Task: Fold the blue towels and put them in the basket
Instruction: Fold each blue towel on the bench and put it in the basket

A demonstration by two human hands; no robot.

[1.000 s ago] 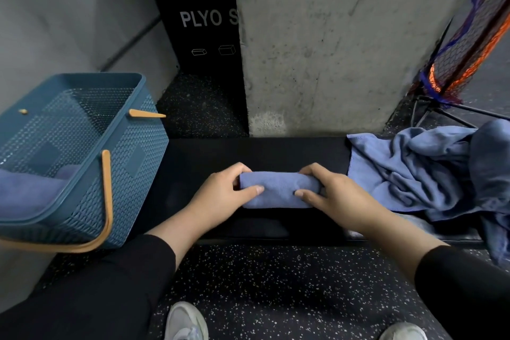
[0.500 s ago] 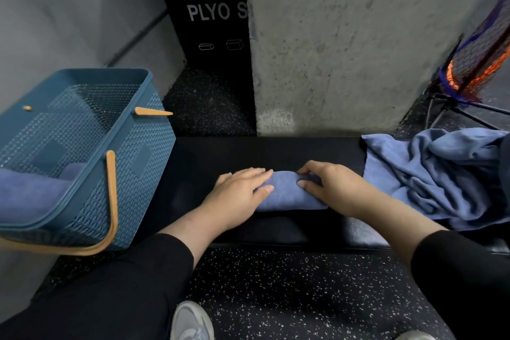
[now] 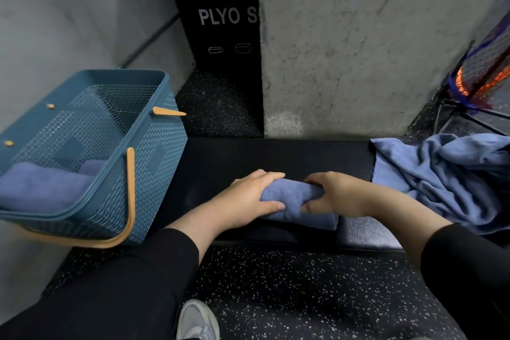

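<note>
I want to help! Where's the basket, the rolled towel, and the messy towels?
basket point(image 3: 158, 174): head view, right wall.
rolled towel point(image 3: 294, 196): head view, middle, between the hands.
messy towels point(image 3: 441, 182): head view, crumpled middle.

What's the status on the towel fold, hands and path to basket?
Left hand and right hand both grip folded towel on bench. Basket left, towels already inside. Unfolded pile right. Path unobstructed.

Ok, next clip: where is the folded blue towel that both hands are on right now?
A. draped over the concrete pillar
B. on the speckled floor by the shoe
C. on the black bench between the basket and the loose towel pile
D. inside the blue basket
C. The folded towel lies on the black bench, gripped by the left hand and right hand, with the basket to its left and the loose towel pile to its right.
</note>
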